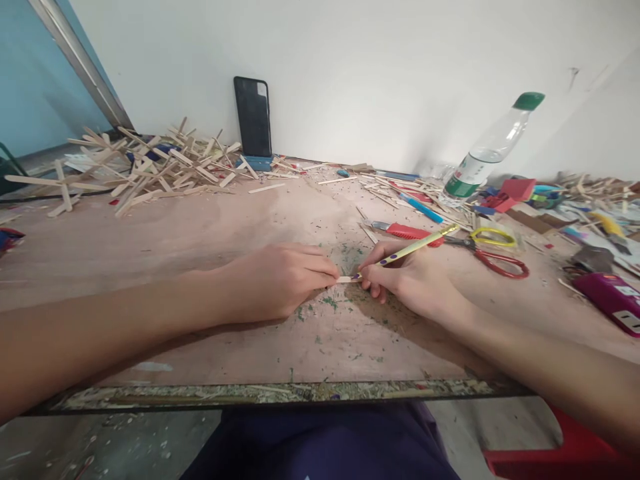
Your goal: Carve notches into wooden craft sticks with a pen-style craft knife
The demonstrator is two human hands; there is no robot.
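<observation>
Near the middle of the wooden table, my left hand has its fingertips closed on one end of a short pale wooden stick. My right hand grips a yellow pencil with dark dots, its top slanting up to the right. The pencil's lower end meets the stick close to its right end, where my right fingers partly hide it. Green crumbs lie scattered on the wood around both hands.
Wooden sticks are heaped back left beside an upright phone. To the right lie a red-handled cutter, scissors, a blue pen and a purple box. Behind them leans a plastic bottle.
</observation>
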